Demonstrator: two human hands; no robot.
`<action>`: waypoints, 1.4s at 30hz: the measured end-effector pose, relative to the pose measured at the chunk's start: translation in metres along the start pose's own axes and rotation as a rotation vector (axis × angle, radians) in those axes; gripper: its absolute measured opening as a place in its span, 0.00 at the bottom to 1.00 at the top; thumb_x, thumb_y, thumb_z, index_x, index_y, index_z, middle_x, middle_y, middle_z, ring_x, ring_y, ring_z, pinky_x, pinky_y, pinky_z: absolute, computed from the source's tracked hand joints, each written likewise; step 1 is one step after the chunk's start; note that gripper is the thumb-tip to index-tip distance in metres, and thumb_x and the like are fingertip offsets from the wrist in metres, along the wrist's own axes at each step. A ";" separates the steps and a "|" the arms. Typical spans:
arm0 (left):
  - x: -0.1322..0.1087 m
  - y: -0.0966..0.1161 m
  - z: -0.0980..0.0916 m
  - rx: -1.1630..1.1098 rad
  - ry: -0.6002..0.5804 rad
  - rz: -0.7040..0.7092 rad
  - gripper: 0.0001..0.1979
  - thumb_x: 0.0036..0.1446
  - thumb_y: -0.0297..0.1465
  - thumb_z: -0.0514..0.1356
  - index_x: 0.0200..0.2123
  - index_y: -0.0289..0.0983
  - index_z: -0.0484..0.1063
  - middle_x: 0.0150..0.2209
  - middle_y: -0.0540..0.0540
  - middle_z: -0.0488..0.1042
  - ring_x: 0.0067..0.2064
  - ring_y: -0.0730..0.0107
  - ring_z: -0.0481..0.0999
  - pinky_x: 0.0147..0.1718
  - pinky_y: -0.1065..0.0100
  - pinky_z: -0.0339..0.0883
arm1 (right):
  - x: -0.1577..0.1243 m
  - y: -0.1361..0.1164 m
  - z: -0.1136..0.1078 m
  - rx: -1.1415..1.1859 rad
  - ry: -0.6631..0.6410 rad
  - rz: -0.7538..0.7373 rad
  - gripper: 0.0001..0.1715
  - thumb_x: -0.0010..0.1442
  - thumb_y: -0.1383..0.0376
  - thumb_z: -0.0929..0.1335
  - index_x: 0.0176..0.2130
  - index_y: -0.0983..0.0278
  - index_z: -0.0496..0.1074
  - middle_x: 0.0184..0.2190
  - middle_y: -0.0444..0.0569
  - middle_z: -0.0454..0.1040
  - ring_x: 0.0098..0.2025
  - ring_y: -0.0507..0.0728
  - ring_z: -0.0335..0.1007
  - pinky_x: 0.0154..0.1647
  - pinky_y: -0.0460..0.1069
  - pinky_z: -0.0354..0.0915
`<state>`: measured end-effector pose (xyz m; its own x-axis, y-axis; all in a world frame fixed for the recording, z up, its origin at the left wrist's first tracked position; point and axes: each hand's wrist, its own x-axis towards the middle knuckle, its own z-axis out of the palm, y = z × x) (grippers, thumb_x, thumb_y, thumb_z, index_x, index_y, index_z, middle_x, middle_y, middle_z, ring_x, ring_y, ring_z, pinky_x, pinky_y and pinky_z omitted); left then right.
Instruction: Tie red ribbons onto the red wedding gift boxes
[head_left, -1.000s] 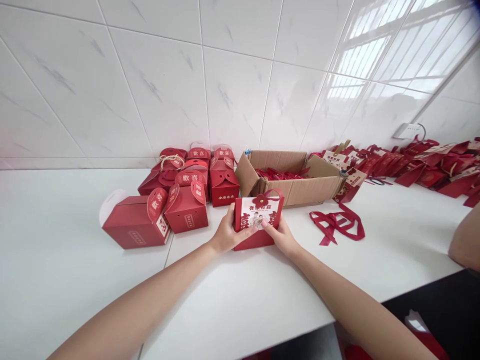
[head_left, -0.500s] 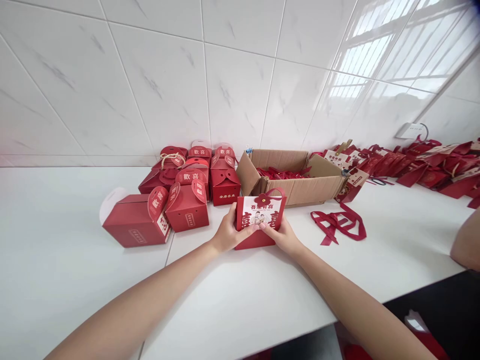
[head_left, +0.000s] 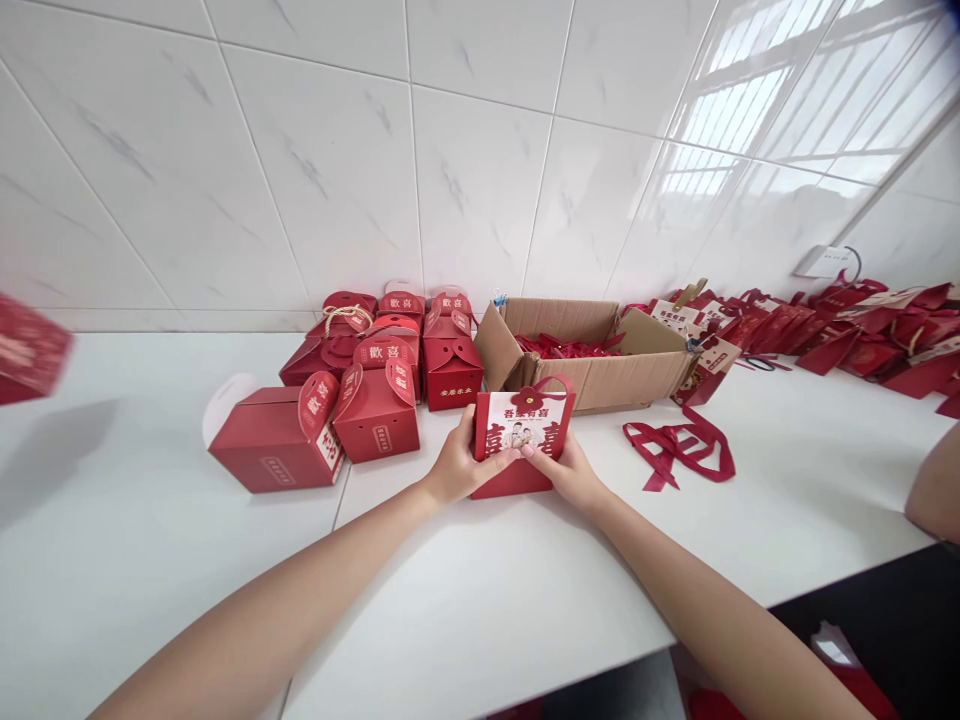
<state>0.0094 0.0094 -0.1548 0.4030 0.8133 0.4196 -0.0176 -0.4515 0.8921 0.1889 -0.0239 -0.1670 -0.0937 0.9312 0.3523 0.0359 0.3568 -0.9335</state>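
A small red gift box [head_left: 523,440] with a white printed front, a red flower tag and a ribbon handle stands on the white table [head_left: 465,610]. My left hand [head_left: 456,466] grips its left side, thumb on the front. My right hand [head_left: 564,470] holds the right side, with fingers curled against the front. Both hands are closed on the box.
Several folded red gift boxes [head_left: 360,390] sit left of it. An open cardboard carton [head_left: 592,355] with red ribbons stands behind. A loose red ribbon [head_left: 679,450] lies to the right. Flat red bags [head_left: 840,330] pile at the far right. A blurred red box [head_left: 30,350] shows at the left edge, another person's arm [head_left: 934,490] at the right.
A blurred red box has come into view at the left edge. My hands and the held box have barely shifted.
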 end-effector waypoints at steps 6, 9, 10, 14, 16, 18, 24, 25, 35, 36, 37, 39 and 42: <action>0.000 0.001 0.000 -0.010 0.001 -0.001 0.24 0.51 0.35 0.64 0.49 0.36 0.60 0.46 0.42 0.73 0.46 0.61 0.74 0.46 0.60 0.69 | -0.001 -0.005 0.000 -0.002 -0.006 0.016 0.31 0.57 0.52 0.71 0.54 0.61 0.58 0.50 0.53 0.69 0.50 0.62 0.67 0.51 0.56 0.67; 0.000 0.001 0.000 -0.004 0.006 0.008 0.24 0.51 0.34 0.64 0.49 0.36 0.60 0.46 0.41 0.73 0.46 0.61 0.74 0.46 0.60 0.69 | -0.002 -0.008 0.001 0.000 -0.007 0.027 0.31 0.58 0.52 0.70 0.54 0.61 0.58 0.50 0.53 0.68 0.51 0.62 0.67 0.51 0.56 0.66; -0.001 0.001 0.000 -0.003 0.006 0.010 0.24 0.51 0.34 0.64 0.49 0.36 0.60 0.46 0.41 0.73 0.46 0.61 0.74 0.46 0.60 0.69 | -0.002 -0.008 0.001 0.001 -0.006 0.030 0.31 0.58 0.52 0.70 0.54 0.61 0.58 0.50 0.53 0.68 0.51 0.62 0.67 0.51 0.56 0.66; -0.001 0.001 0.001 -0.006 0.008 0.012 0.23 0.51 0.34 0.64 0.49 0.37 0.61 0.46 0.42 0.73 0.47 0.61 0.74 0.47 0.60 0.68 | -0.003 -0.008 0.002 0.007 -0.002 0.029 0.31 0.58 0.52 0.70 0.54 0.61 0.58 0.51 0.53 0.68 0.51 0.62 0.67 0.51 0.56 0.67; -0.001 0.000 0.001 -0.007 0.007 0.010 0.24 0.51 0.34 0.64 0.49 0.37 0.61 0.46 0.42 0.73 0.47 0.60 0.74 0.47 0.59 0.68 | -0.003 -0.008 0.002 0.008 -0.001 0.028 0.31 0.58 0.52 0.70 0.54 0.61 0.58 0.51 0.53 0.68 0.51 0.62 0.67 0.51 0.56 0.67; -0.001 0.000 0.000 -0.009 0.004 0.007 0.24 0.51 0.34 0.64 0.49 0.37 0.60 0.46 0.42 0.73 0.47 0.59 0.74 0.47 0.59 0.68 | -0.003 -0.008 0.002 0.009 0.000 0.034 0.31 0.58 0.52 0.70 0.54 0.61 0.58 0.51 0.53 0.68 0.51 0.62 0.67 0.51 0.56 0.67; 0.000 -0.001 0.000 -0.014 -0.005 0.019 0.25 0.51 0.34 0.64 0.50 0.37 0.60 0.47 0.41 0.73 0.48 0.60 0.73 0.47 0.59 0.68 | -0.002 -0.004 0.001 0.032 -0.003 0.029 0.32 0.57 0.53 0.71 0.54 0.61 0.58 0.50 0.54 0.69 0.50 0.62 0.67 0.51 0.57 0.67; 0.000 -0.001 0.000 -0.015 -0.005 0.021 0.25 0.51 0.34 0.64 0.50 0.37 0.60 0.47 0.41 0.73 0.48 0.60 0.73 0.47 0.60 0.68 | -0.002 -0.004 0.001 0.032 -0.002 0.030 0.32 0.57 0.53 0.71 0.54 0.62 0.58 0.50 0.54 0.69 0.50 0.62 0.67 0.51 0.57 0.67; -0.001 0.001 0.000 -0.001 0.006 0.005 0.24 0.51 0.35 0.64 0.49 0.37 0.60 0.46 0.42 0.73 0.47 0.59 0.74 0.47 0.58 0.69 | -0.003 -0.010 0.002 -0.006 -0.003 0.055 0.32 0.57 0.50 0.70 0.54 0.61 0.58 0.50 0.53 0.69 0.51 0.63 0.67 0.52 0.58 0.66; -0.001 0.001 0.000 0.000 0.007 0.006 0.24 0.51 0.36 0.64 0.49 0.37 0.60 0.46 0.42 0.73 0.47 0.59 0.74 0.47 0.58 0.69 | -0.003 -0.010 0.002 -0.006 -0.002 0.056 0.32 0.57 0.50 0.70 0.54 0.61 0.58 0.50 0.53 0.69 0.51 0.63 0.67 0.51 0.58 0.66; -0.001 0.002 0.000 0.002 0.007 0.007 0.24 0.51 0.36 0.64 0.49 0.38 0.60 0.46 0.42 0.73 0.47 0.59 0.74 0.47 0.58 0.69 | -0.003 -0.010 0.002 -0.005 -0.002 0.056 0.33 0.57 0.49 0.70 0.54 0.61 0.58 0.50 0.53 0.69 0.51 0.63 0.67 0.51 0.58 0.66; 0.000 0.001 0.000 0.005 0.004 0.011 0.24 0.51 0.35 0.64 0.49 0.37 0.60 0.46 0.42 0.73 0.47 0.59 0.74 0.47 0.59 0.69 | -0.003 -0.009 0.002 -0.001 0.001 0.053 0.32 0.57 0.50 0.70 0.53 0.61 0.58 0.50 0.53 0.69 0.51 0.63 0.67 0.51 0.58 0.66; 0.000 0.001 0.000 0.008 0.003 0.014 0.24 0.51 0.35 0.64 0.49 0.37 0.60 0.46 0.42 0.73 0.47 0.60 0.74 0.47 0.59 0.69 | -0.003 -0.009 0.002 0.009 -0.005 0.047 0.31 0.57 0.50 0.70 0.53 0.61 0.59 0.50 0.52 0.69 0.51 0.62 0.67 0.51 0.57 0.67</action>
<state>0.0093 0.0089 -0.1541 0.4005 0.8078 0.4324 -0.0156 -0.4659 0.8847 0.1872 -0.0299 -0.1598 -0.0971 0.9465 0.3076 0.0314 0.3118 -0.9496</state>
